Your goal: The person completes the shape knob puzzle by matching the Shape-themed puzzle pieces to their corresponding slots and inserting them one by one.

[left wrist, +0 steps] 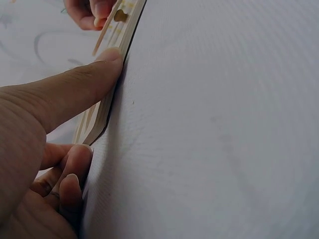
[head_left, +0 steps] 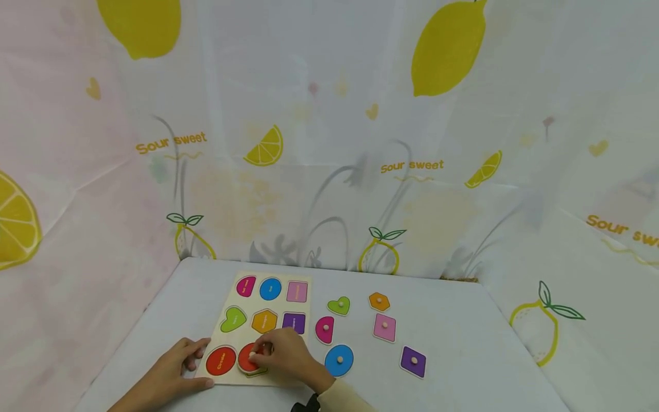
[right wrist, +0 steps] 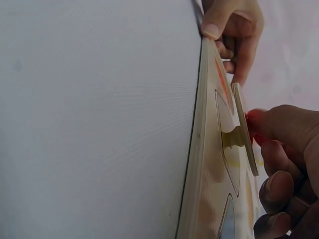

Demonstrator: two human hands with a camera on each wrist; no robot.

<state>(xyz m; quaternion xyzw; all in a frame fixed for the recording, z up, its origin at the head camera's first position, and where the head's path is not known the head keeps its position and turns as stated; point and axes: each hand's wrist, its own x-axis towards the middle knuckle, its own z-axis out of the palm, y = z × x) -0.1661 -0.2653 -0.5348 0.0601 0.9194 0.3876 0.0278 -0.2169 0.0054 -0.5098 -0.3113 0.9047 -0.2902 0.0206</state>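
My right hand (head_left: 288,353) pinches the knob of a red round puzzle piece (head_left: 244,357) over the near row of a pale puzzle board (head_left: 229,379). In the right wrist view the disc (right wrist: 244,128) is tilted and raised off the board, with another wooden knob (right wrist: 233,137) standing on the board beneath it. My left hand (head_left: 172,371) grips the board's near left corner. Its thumb (left wrist: 84,87) lies on the near edge, and its other fingers bend against the left side. A red shape marked Circular (head_left: 221,361) is printed beside the left fingers.
Right of the board lie several knobbed pieces: a green heart (head_left: 337,306), an orange hexagon (head_left: 378,300), a magenta half circle (head_left: 324,335), a pink square (head_left: 383,332), a blue round piece (head_left: 340,369) and a purple square (head_left: 413,369). A lemon-print cloth (head_left: 329,137) hangs behind the white table.
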